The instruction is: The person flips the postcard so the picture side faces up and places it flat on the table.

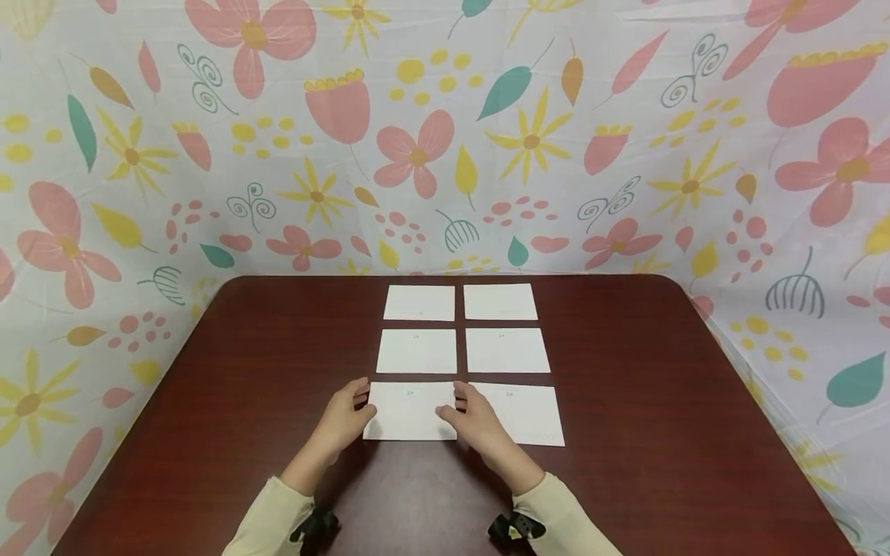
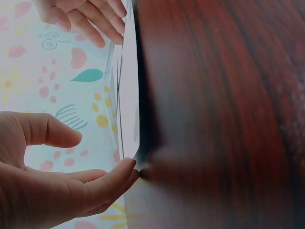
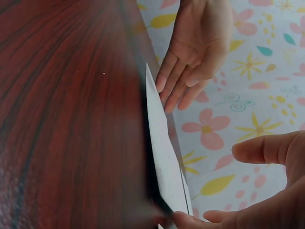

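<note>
A white card [image 1: 410, 413] lies on the dark red-brown table in the front row's left place, with a tiny mark near its top edge. My left hand [image 1: 341, 419] is at its left side, fingertips right at the edge and thumb raised over the corner area. On the opposite side my right hand [image 1: 481, 423] has its fingers at the right edge, in the gap beside the front-right card [image 1: 528, 415]. Both wrist views show thumbs standing apart from loosely bent fingers. In the left wrist view, the fingertips meet the near end of the card [image 2: 129, 95], seen nearly edge-on.
Behind lie two more rows of white cards, a middle pair with its left card [image 1: 417, 354] and right card [image 1: 507, 354], and a far pair [image 1: 420, 303]. The front-right card sits slightly askew. A flower-patterned cloth [image 1: 431, 216] hangs behind the table [image 1: 626, 371].
</note>
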`<state>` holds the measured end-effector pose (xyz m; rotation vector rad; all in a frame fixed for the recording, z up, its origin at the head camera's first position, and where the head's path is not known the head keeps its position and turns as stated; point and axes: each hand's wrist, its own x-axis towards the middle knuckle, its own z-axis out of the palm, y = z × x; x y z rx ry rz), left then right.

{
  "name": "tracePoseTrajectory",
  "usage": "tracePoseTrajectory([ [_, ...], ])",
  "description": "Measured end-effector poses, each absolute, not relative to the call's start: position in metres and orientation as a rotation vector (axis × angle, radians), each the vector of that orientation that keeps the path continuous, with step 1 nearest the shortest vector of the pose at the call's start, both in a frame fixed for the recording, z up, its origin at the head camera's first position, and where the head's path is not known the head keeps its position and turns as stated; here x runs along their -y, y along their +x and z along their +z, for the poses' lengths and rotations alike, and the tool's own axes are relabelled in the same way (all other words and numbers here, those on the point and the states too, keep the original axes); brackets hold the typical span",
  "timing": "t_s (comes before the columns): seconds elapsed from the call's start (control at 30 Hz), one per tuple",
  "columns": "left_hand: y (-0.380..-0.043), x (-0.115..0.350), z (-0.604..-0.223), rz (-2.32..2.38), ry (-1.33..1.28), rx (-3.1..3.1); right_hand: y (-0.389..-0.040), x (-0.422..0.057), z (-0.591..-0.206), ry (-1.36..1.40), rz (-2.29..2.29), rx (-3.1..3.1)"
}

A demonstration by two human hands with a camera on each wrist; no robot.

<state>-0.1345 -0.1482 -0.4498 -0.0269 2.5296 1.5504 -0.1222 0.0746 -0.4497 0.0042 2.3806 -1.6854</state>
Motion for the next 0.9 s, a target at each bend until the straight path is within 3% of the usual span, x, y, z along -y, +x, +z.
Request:
tracePoseTrajectory([
  [0.9, -0.1366, 0.1536, -0.4404, 1.667, -0.104, -2.535, -0.1308, -0.0751, -0.4503, 0.118, -1.88, -2.327],
])
